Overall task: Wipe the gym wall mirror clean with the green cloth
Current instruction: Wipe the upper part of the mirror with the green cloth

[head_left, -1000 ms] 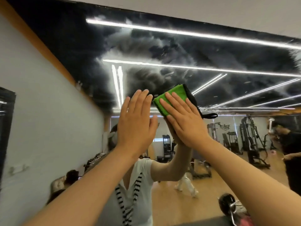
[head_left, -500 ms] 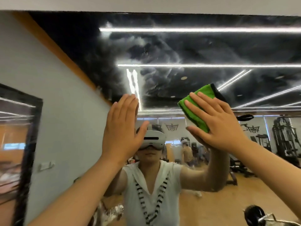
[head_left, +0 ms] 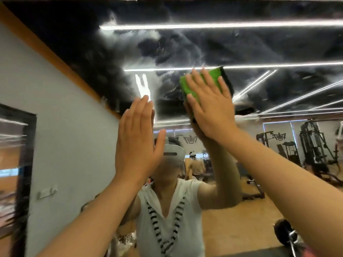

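Your right hand (head_left: 209, 108) lies flat over the green cloth (head_left: 186, 87), fingers straight and spread wide. The palm presses the folded pad against the wall mirror (head_left: 278, 43), with no pinch and no curl round its edge. That suits wiping: a spread palm loads the whole pad evenly, so more of it drags on the glass. The cloth's black edge (head_left: 228, 80) shows on the side beyond your fingertips. A dark loop trails just below and to the right of the cloth, too blurred to name.

Your left hand (head_left: 137, 141) is below and left of the cloth, well apart from it. It is also flat, with straight fingers held together, and it holds nothing. It reads as a brace for a high reach, though I cannot tell whether the palm actually touches the glass.

Above and to the left of the cloth the glass carries cloudy white smears (head_left: 159, 47), thickest near the reflected ceiling lights (head_left: 185, 26). Below the cloth the mirror gives back your headset (head_left: 172, 154) and white top. Low to the cloth's right stand reflected gym machines (head_left: 313, 143).

I judge the wiping midway at best — the haze above the cloth looks untouched. The next stroke likely wants to go up and left into it. With no grip round the pad, pressure alone holds it — ease off and it may slide down the glass or drop.
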`<action>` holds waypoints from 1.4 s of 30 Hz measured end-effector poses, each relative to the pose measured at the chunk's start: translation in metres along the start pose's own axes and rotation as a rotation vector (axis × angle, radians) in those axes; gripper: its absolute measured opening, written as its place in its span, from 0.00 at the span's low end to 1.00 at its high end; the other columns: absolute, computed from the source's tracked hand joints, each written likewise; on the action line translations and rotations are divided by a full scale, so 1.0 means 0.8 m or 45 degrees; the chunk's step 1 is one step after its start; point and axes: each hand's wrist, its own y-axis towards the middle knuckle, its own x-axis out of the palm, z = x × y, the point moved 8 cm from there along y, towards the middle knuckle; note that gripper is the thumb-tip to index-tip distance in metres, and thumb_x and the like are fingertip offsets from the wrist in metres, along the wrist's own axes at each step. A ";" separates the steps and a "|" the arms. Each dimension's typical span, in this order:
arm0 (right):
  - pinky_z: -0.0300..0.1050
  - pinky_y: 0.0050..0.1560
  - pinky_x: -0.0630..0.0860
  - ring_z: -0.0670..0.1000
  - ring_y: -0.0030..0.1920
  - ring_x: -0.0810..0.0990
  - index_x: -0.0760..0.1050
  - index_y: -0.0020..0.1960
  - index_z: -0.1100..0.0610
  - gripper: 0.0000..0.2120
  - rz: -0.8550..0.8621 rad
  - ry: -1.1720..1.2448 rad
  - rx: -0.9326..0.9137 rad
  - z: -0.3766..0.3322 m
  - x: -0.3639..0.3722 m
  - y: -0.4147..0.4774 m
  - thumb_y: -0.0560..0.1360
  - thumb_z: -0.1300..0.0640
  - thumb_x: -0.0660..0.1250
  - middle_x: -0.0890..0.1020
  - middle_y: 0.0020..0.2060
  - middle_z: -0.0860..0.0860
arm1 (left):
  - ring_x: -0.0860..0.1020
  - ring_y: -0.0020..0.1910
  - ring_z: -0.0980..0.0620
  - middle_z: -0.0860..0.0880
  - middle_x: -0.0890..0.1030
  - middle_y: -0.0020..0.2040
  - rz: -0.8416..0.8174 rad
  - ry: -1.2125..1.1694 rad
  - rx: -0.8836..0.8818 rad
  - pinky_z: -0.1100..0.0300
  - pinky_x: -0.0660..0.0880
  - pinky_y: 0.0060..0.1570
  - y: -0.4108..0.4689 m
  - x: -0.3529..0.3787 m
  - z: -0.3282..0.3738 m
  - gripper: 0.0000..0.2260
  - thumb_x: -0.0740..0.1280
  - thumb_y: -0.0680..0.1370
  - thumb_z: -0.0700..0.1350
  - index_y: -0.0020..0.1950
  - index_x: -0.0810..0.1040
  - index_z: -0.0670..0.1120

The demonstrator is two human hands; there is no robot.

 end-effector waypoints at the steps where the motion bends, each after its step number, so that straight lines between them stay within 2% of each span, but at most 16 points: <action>1: 0.50 0.78 0.43 0.49 0.80 0.52 0.57 0.79 0.49 0.28 -0.024 -0.006 -0.114 -0.023 0.006 -0.003 0.82 0.43 0.40 0.59 0.79 0.48 | 0.56 0.80 0.47 0.43 0.62 0.79 0.010 0.000 -0.008 0.47 0.56 0.78 0.000 0.000 -0.001 0.28 0.59 0.81 0.51 0.78 0.58 0.42; 4: 0.49 0.78 0.44 0.48 0.79 0.53 0.57 0.79 0.49 0.25 -0.191 -0.005 -0.556 -0.040 0.013 -0.027 0.84 0.45 0.44 0.60 0.78 0.47 | 0.56 0.79 0.47 0.43 0.62 0.79 0.010 0.014 -0.027 0.45 0.58 0.78 0.000 0.000 -0.003 0.29 0.62 0.80 0.49 0.78 0.58 0.42; 6: 0.45 0.78 0.42 0.46 0.79 0.52 0.55 0.79 0.48 0.24 -0.225 -0.014 -0.614 -0.004 0.005 -0.022 0.84 0.43 0.44 0.58 0.78 0.45 | 0.56 0.80 0.47 0.43 0.62 0.79 0.001 0.030 -0.030 0.45 0.58 0.77 -0.001 0.001 -0.005 0.28 0.59 0.81 0.50 0.78 0.58 0.42; 9: 0.47 0.78 0.43 0.47 0.80 0.50 0.54 0.79 0.47 0.24 -0.104 -0.001 -0.225 0.054 -0.011 0.017 0.84 0.45 0.46 0.55 0.79 0.45 | 0.56 0.79 0.47 0.44 0.62 0.79 -0.003 0.024 -0.045 0.46 0.57 0.78 -0.002 0.002 -0.004 0.27 0.57 0.81 0.52 0.78 0.57 0.44; 11: 0.47 0.78 0.43 0.47 0.80 0.49 0.54 0.80 0.47 0.25 -0.010 -0.004 0.030 0.034 -0.006 0.036 0.84 0.46 0.45 0.55 0.80 0.46 | 0.56 0.79 0.47 0.43 0.63 0.78 0.002 0.015 -0.053 0.47 0.57 0.78 -0.001 0.002 -0.004 0.27 0.59 0.81 0.51 0.78 0.58 0.44; 12: 0.48 0.77 0.43 0.48 0.80 0.49 0.55 0.80 0.47 0.25 0.003 -0.005 0.021 0.005 0.000 0.038 0.83 0.46 0.44 0.56 0.80 0.46 | 0.56 0.79 0.47 0.43 0.63 0.78 -0.001 0.012 -0.055 0.47 0.57 0.78 -0.001 0.002 -0.004 0.27 0.60 0.81 0.50 0.78 0.58 0.43; 15: 0.51 0.77 0.49 0.51 0.79 0.57 0.61 0.79 0.50 0.26 -0.077 -0.027 -0.430 -0.072 0.022 0.013 0.83 0.46 0.46 0.63 0.78 0.49 | 0.57 0.79 0.46 0.43 0.63 0.78 -0.014 0.004 -0.062 0.46 0.57 0.78 -0.001 0.001 -0.004 0.27 0.64 0.81 0.47 0.78 0.59 0.42; 18: 0.46 0.77 0.45 0.48 0.79 0.55 0.58 0.79 0.49 0.24 -0.211 -0.035 -0.650 -0.035 0.012 0.003 0.84 0.46 0.47 0.61 0.78 0.47 | 0.57 0.79 0.46 0.43 0.63 0.78 -0.014 -0.003 -0.061 0.46 0.58 0.78 -0.002 0.001 -0.006 0.28 0.65 0.80 0.46 0.78 0.59 0.42; 22: 0.49 0.79 0.46 0.46 0.80 0.53 0.57 0.79 0.49 0.24 -0.017 0.066 -0.076 0.059 -0.018 0.048 0.84 0.48 0.49 0.59 0.79 0.46 | 0.57 0.79 0.47 0.43 0.64 0.78 -0.009 0.013 -0.063 0.47 0.57 0.77 -0.002 0.002 -0.005 0.27 0.61 0.80 0.49 0.77 0.58 0.44; 25: 0.50 0.78 0.46 0.49 0.80 0.53 0.59 0.79 0.51 0.23 0.122 0.114 0.261 0.020 -0.010 0.051 0.85 0.51 0.51 0.60 0.79 0.48 | 0.57 0.79 0.47 0.43 0.63 0.78 -0.029 0.015 -0.059 0.46 0.58 0.77 -0.003 0.003 -0.004 0.27 0.57 0.80 0.53 0.78 0.58 0.43; 28: 0.52 0.77 0.51 0.51 0.79 0.58 0.63 0.78 0.53 0.24 0.022 0.065 -0.304 -0.058 0.014 0.024 0.84 0.49 0.49 0.65 0.77 0.50 | 0.57 0.79 0.47 0.43 0.63 0.78 -0.031 0.013 -0.056 0.44 0.60 0.76 -0.002 0.002 -0.004 0.28 0.56 0.80 0.53 0.78 0.59 0.43; 30: 0.49 0.78 0.50 0.47 0.78 0.56 0.61 0.78 0.52 0.24 -0.119 0.020 -0.615 -0.047 0.013 0.020 0.84 0.48 0.49 0.64 0.77 0.48 | 0.57 0.79 0.47 0.43 0.64 0.78 -0.029 0.022 -0.052 0.44 0.60 0.76 -0.003 0.002 -0.004 0.28 0.59 0.80 0.51 0.78 0.59 0.43; 32: 0.45 0.78 0.46 0.45 0.79 0.53 0.56 0.79 0.50 0.25 -0.178 0.026 -0.540 0.000 0.005 0.043 0.83 0.47 0.48 0.59 0.77 0.44 | 0.57 0.79 0.48 0.44 0.64 0.78 -0.026 0.023 -0.051 0.45 0.60 0.77 -0.004 0.003 -0.004 0.27 0.63 0.81 0.49 0.78 0.60 0.43; 37: 0.48 0.77 0.46 0.50 0.80 0.53 0.59 0.79 0.53 0.23 0.006 0.163 0.080 0.031 -0.009 0.101 0.85 0.51 0.51 0.60 0.79 0.49 | 0.56 0.79 0.48 0.44 0.63 0.78 -0.022 0.034 -0.046 0.48 0.55 0.78 -0.004 0.003 -0.005 0.28 0.64 0.80 0.48 0.78 0.59 0.43; 39: 0.47 0.76 0.46 0.51 0.80 0.54 0.61 0.79 0.53 0.23 -0.047 0.193 -0.068 -0.028 0.003 0.096 0.85 0.51 0.51 0.61 0.79 0.51 | 0.56 0.79 0.48 0.44 0.63 0.78 -0.025 0.041 -0.052 0.49 0.55 0.78 -0.004 0.003 -0.005 0.29 0.63 0.79 0.49 0.78 0.59 0.43; 42: 0.48 0.77 0.46 0.50 0.79 0.56 0.62 0.78 0.52 0.26 -0.228 0.135 -0.580 -0.092 0.023 0.050 0.83 0.46 0.48 0.64 0.78 0.50 | 0.56 0.79 0.48 0.44 0.63 0.78 -0.020 0.045 -0.046 0.47 0.57 0.77 -0.003 0.000 -0.003 0.29 0.61 0.79 0.50 0.78 0.59 0.42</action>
